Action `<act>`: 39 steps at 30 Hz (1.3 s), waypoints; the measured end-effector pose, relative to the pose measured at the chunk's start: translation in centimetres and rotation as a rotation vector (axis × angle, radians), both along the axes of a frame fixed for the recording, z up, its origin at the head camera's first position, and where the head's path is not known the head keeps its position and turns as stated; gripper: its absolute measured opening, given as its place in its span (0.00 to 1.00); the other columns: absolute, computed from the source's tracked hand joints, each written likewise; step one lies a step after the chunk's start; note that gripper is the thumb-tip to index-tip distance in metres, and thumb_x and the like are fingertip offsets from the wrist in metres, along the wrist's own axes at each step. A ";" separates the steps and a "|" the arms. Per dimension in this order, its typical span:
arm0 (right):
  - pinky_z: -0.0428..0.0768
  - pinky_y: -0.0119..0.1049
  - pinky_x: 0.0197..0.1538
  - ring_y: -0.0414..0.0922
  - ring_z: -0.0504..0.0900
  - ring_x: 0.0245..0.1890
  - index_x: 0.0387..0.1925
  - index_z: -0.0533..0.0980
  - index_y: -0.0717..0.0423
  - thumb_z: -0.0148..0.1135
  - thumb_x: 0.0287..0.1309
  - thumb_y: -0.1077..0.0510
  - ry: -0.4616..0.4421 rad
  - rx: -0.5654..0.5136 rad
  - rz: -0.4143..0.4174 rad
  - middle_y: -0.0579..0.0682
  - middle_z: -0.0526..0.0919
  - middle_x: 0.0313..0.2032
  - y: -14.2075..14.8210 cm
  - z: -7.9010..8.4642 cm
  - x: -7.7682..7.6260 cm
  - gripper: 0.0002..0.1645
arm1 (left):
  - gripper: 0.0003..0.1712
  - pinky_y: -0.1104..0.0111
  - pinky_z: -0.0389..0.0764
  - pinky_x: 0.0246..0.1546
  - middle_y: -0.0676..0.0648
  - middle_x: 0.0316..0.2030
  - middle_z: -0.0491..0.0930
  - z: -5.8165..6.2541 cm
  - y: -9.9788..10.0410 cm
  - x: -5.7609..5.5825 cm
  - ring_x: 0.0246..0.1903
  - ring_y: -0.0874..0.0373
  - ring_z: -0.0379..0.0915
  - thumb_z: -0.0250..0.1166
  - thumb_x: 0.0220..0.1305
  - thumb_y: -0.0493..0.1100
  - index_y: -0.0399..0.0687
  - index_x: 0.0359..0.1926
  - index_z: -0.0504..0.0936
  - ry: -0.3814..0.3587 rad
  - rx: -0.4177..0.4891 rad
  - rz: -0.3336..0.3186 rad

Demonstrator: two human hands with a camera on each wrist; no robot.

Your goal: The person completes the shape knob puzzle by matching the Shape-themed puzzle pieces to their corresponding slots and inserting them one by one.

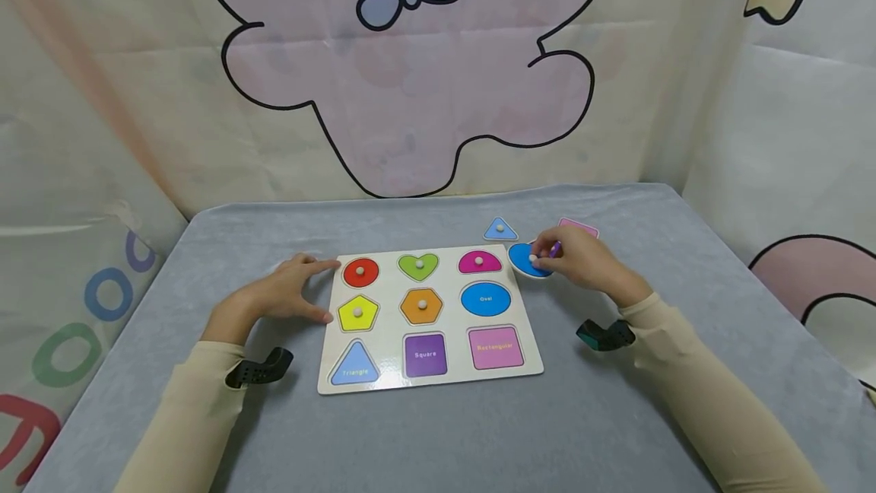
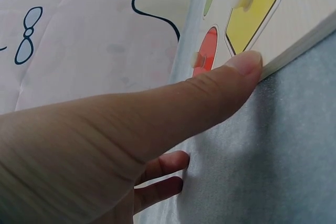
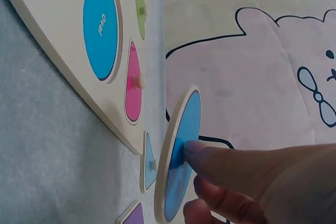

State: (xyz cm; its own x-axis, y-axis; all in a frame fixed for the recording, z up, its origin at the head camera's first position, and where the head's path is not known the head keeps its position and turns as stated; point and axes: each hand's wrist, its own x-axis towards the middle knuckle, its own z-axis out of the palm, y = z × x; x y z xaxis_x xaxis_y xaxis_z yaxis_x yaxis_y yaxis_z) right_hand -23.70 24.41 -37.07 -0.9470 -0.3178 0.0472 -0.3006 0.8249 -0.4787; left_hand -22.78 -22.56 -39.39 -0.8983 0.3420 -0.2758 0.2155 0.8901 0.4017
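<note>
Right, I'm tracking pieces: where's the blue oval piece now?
In the head view, the blue oval piece is in the right hand, by the far right corner of the board, near the blue triangle piece.

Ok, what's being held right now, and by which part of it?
The right hand pinches the blue oval puzzle piece by its knob. The left hand holds nothing, touching the edge of the puzzle board.

Oval pc (image 1: 522, 259) blue, board (image 1: 391, 350) off-wht, tri pc (image 1: 500, 234) lt blue, cloth (image 1: 438, 440) plain grey.
</note>
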 end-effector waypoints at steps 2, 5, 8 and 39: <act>0.76 0.35 0.32 0.48 0.76 0.36 0.41 0.84 0.61 0.71 0.61 0.58 0.000 0.002 0.004 0.53 0.83 0.34 0.0 0.0 0.1 0.10 | 0.59 0.33 0.68 0.64 0.29 0.71 0.58 0.0 0.0 0.0 0.67 0.32 0.57 0.80 0.48 0.59 0.52 0.77 0.61 0.000 0.001 -0.007; 0.76 0.34 0.33 0.48 0.76 0.36 0.40 0.84 0.60 0.70 0.61 0.59 0.003 0.007 0.015 0.53 0.83 0.34 -0.1 0.0 0.1 0.09 | 0.59 0.33 0.69 0.63 0.29 0.71 0.58 -0.1 0.1 0.1 0.67 0.32 0.57 0.80 0.48 0.59 0.52 0.77 0.61 0.003 -0.001 -0.015; 0.76 0.34 0.33 0.47 0.75 0.35 0.39 0.85 0.60 0.71 0.61 0.58 0.005 0.015 0.021 0.52 0.83 0.33 -0.3 0.1 0.2 0.08 | 0.59 0.33 0.68 0.63 0.29 0.71 0.58 -0.1 0.0 0.1 0.67 0.32 0.57 0.80 0.48 0.59 0.52 0.77 0.61 0.004 -0.002 -0.015; 0.77 0.31 0.32 0.43 0.76 0.34 0.36 0.84 0.53 0.72 0.60 0.56 -0.076 0.073 0.140 0.49 0.83 0.33 -4.9 -1.5 0.4 0.06 | 0.59 0.34 0.69 0.63 0.29 0.71 0.59 -0.2 0.1 -0.1 0.67 0.33 0.58 0.80 0.49 0.59 0.52 0.77 0.61 0.013 -0.002 -0.008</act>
State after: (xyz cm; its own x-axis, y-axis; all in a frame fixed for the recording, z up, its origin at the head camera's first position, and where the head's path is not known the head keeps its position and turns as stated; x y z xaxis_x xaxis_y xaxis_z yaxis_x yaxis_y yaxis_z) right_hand -23.32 19.51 -38.61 -0.8932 -0.4468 -0.0512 -0.3801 0.8108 -0.4451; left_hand -22.84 -22.46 -39.57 -0.8992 0.3483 -0.2648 0.2276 0.8893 0.3967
